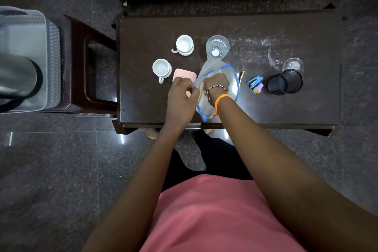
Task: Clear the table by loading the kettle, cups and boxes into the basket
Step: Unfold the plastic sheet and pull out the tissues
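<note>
On the dark table [266, 104] my left hand [181, 96] grips the blue-edged rim of a clear plastic pouch [229, 75]. My right hand [214, 85] reaches inside that pouch, fingers hidden. A pink box [183, 74] lies partly under my left hand. Two white cups [184, 44] [161, 68] stand to the left of the pouch and a clear glass [217, 46] stands behind it. The steel kettle [14, 75] lies inside the grey basket [51, 47] at the far left.
The basket rests on a brown stool [98, 67] left of the table. A black mesh pen holder [285, 82], a blue stapler [254, 80], a small purple item [258, 88] and a pen [241, 76] sit on the right part of the table.
</note>
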`<state>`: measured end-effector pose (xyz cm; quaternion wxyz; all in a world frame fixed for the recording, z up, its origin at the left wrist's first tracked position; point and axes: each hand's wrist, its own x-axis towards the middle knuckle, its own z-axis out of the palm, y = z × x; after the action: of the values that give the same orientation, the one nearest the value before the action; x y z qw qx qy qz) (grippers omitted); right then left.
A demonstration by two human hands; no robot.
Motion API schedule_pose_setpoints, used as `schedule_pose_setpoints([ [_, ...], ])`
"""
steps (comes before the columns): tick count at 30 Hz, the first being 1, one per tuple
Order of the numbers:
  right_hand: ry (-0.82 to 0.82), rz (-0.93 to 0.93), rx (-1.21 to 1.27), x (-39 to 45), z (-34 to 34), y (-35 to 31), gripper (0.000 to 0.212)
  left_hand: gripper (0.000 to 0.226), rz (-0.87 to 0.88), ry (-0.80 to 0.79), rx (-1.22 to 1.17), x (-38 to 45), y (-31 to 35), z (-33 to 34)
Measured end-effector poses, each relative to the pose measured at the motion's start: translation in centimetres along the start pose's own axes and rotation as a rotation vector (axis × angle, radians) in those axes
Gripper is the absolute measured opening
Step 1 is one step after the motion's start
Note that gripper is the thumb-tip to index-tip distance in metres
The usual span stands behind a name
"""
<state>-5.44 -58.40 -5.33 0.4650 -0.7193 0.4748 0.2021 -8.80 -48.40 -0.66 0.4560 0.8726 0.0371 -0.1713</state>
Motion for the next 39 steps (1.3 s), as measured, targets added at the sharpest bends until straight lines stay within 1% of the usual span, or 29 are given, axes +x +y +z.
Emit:
schedule_pose_setpoints([
  [2,-0.026,0.004,0.019,-0.7,-0.5,0.1,0.024,0.015,-0.008,0.008,0.041,-0.2,-0.1,0.3],
  [3,-0.033,-0.002,0.025,-1.0,-0.7,0.2,0.027,0.015,-0.010,0.016,0.057,-0.2,-0.2,0.5],
  [5,-0.043,-0.032,0.023,-1.8,-1.4,0.3,0.024,0.014,-0.029,0.032,0.089,-0.1,-0.2,0.5],
  [8,-0.023,-0.112,0.024,-3.0,-2.9,0.8,0.035,0.008,-0.056,0.054,0.100,0.0,-0.3,0.1],
  [10,0.003,-0.183,0.037,-3.8,-4.0,1.2,0.036,0.014,-0.042,0.061,0.084,0.0,-0.2,-0.3],
  [12,0.007,-0.269,0.107,-4.8,-4.8,1.2,0.034,0.021,-0.029,0.056,0.066,0.2,0.0,-0.6],
  [15,-0.031,-0.344,0.182,-5.7,-6.0,0.8,0.042,0.031,0.011,0.031,0.022,0.4,0.7,-0.9],
  [16,-0.041,-0.364,0.196,-6.0,-6.4,0.7,0.039,0.034,0.037,0.019,0.009,0.4,0.9,-1.0],
  [17,-0.047,-0.384,0.214,-6.2,-6.8,0.6,0.031,0.036,0.071,0.007,0.005,0.5,1.1,-1.1],
  [18,-0.062,-0.390,0.248,-6.3,-7.2,0.6,0.016,0.038,0.110,-0.002,0.013,0.6,1.2,-1.3],
  [19,-0.086,-0.391,0.285,-6.5,-7.6,0.6,0.014,0.040,0.142,-0.012,0.034,0.7,1.3,-1.4],
  [21,-0.131,-0.437,0.342,-6.9,-8.4,0.6,0.035,0.041,0.166,-0.025,0.089,0.9,1.4,-1.7],
  [22,-0.136,-0.498,0.341,-7.0,-8.8,0.6,0.039,0.040,0.161,-0.022,0.105,0.9,1.5,-1.7],
  [24,-0.155,-0.590,0.290,-7.0,-9.4,0.7,0.036,0.038,0.120,0.021,0.115,0.8,1.8,-1.8],
  [26,-0.246,-0.588,0.270,-7.1,-9.9,0.7,0.032,0.032,0.090,0.073,0.115,0.7,2.0,-1.7],
  [28,-0.311,-0.565,0.226,-7.1,-10.0,0.8,0.043,0.028,0.094,0.086,0.097,0.7,2.0,-1.8],
  [29,-0.309,-0.566,0.178,-7.3,-10.0,0.7,0.047,0.030,0.090,0.083,0.086,0.7,2.0,-1.9],
  [30,-0.292,-0.577,0.141,-7.4,-10.0,0.8,0.046,0.033,0.078,0.077,0.080,0.8,1.9,-2.1],
  [32,-0.235,-0.610,0.118,-7.4,-9.9,0.7,0.034,0.038,0.055,0.063,0.081,0.8,1.9,-2.3],
  [36,-0.106,-0.648,0.149,-7.1,-9.9,0.4,0.017,0.046,-0.008,0.005,0.016,0.6,2.3,-2.8],
  [38,-0.131,-0.650,0.183,-6.9,-10.2,0.1,0.011,0.041,-0.059,-0.006,-0.009,0.5,2.7,-3.2],
  [39,-0.177,-0.650,0.206,-6.8,-10.3,0.0,0.008,0.033,-0.082,-0.002,-0.035,0.6,3.0,-3.3],
])
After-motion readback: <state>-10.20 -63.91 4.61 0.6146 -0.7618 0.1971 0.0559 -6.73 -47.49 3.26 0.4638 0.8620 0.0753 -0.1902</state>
